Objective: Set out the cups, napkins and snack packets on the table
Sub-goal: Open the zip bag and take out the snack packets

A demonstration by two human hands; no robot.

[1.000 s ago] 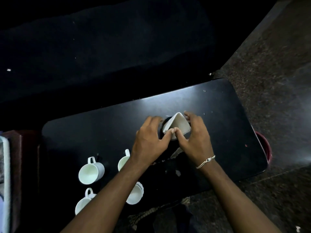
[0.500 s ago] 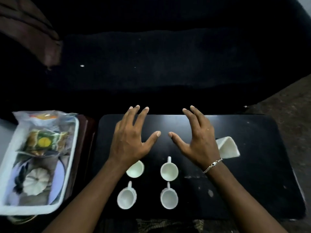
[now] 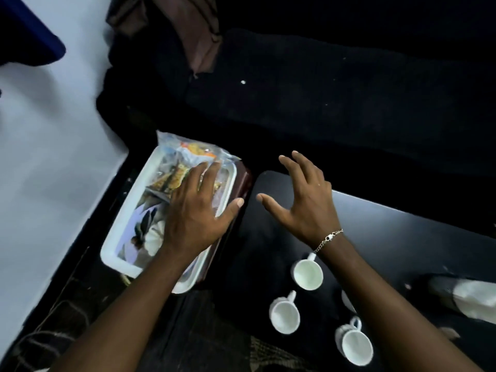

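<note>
Over the tray (image 3: 118,253), left hand (image 3: 196,218) spread on snack packets (image 3: 177,173); right hand (image 3: 300,202) wide, empty.

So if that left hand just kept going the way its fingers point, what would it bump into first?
Most likely the snack packets in the white tray. The left hand is spread open over the tray with its fingertips already above the packets, though how high it hovers is hard to judge.

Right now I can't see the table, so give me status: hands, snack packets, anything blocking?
Left hand open, over snack packets in white tray. Right hand open, empty, above black table. Packets not yet on table. Nothing blocking.
</note>
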